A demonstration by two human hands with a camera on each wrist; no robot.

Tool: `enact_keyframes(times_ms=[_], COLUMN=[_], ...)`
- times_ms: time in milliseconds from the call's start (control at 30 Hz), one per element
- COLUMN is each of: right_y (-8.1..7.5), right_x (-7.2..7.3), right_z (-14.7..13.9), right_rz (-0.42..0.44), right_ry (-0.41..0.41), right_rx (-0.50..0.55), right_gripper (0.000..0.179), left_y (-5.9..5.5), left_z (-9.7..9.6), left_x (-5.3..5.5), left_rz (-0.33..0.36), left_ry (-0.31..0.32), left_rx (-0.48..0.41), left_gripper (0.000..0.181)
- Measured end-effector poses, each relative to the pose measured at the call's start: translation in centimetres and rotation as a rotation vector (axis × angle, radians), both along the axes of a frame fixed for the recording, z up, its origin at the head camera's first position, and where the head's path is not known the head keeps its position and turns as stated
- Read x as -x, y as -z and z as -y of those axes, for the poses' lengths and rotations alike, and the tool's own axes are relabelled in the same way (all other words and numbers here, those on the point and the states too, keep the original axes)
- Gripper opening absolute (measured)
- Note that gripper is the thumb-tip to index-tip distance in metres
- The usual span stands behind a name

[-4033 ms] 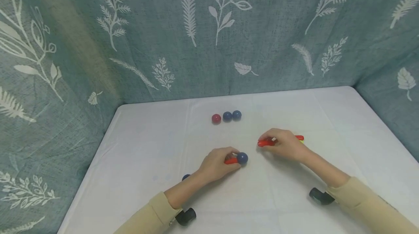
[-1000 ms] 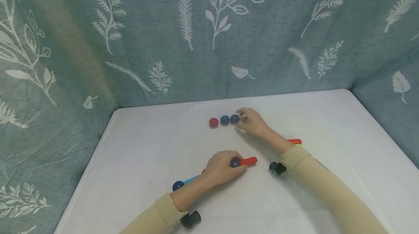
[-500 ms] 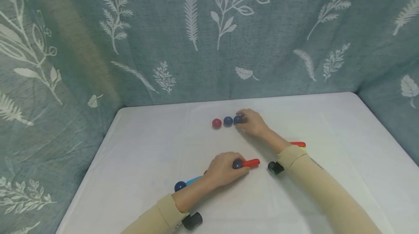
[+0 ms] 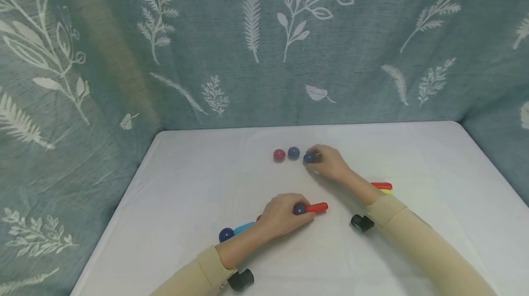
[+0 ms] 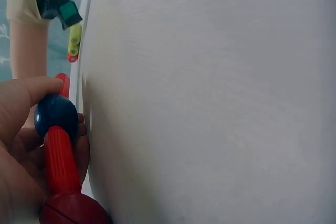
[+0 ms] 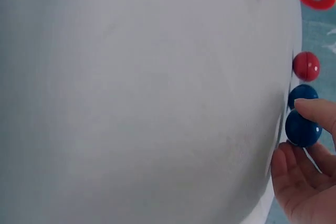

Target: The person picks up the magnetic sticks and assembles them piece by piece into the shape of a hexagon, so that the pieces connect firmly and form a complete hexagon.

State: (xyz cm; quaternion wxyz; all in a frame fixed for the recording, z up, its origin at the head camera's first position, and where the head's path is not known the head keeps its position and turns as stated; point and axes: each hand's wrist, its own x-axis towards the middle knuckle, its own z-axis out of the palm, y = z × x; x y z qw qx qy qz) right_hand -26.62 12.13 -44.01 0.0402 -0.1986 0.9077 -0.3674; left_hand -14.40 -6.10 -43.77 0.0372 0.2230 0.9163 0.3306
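My left hand (image 4: 285,213) grips a chain of balls and rods around its blue ball (image 5: 56,115). Out of that ball a red rod (image 4: 317,207) points right; another red rod (image 5: 62,158) joins it to a dark red ball (image 5: 73,209). Further left, partly hidden by the forearm, are a light blue rod (image 4: 244,227) and another blue ball (image 4: 226,234). At the back of the table, my right hand (image 4: 328,162) pinches a loose blue ball (image 6: 303,128) between thumb and fingers. Beside it sit a second blue ball (image 4: 294,152) and a red ball (image 4: 279,155).
Red and yellow-green rods (image 4: 382,186) lie on the white table (image 4: 198,181) near the right forearm, partly behind it. A patterned green-blue curtain (image 4: 248,89) hangs behind the table and along its sides. Each wrist carries a small black camera (image 4: 241,280).
My right hand left the red rod it held, reached the back row and took the end blue ball, drawing it slightly right and nearer. The chain's free red rod now points out past my left hand.
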Motion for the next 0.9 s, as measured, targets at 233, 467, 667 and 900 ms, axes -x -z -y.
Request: enact_keyframes(times_ms=[233,467,667,900], right_y=[-0.4,-0.3,-0.2,-0.1], right_x=[-2.1,-4.1,-5.5,-6.7], right_z=[-0.6,-1.2,-1.9,-2.4], right_rz=[0.091,0.174,0.231,0.256], right_ry=[0.006,-0.003,-0.034,-0.087], right_rx=[0.032,0.02,0.04,0.077], right_gripper=[0.042,0.045,0.044,0.044], left_y=[0.0,0.2,0.2,0.2], left_z=[0.5,1.4,2.2,2.9], left_x=[-0.1,-0.4,-0.5,-0.6], left_rz=[0.035,0.025,-0.005,-0.006], left_ry=[-0.037,-0.055,-0.076,-0.103], left_rx=[0.002,-0.012,-0.009,-0.019], left_gripper=[0.021,0.021,0.02,0.019])
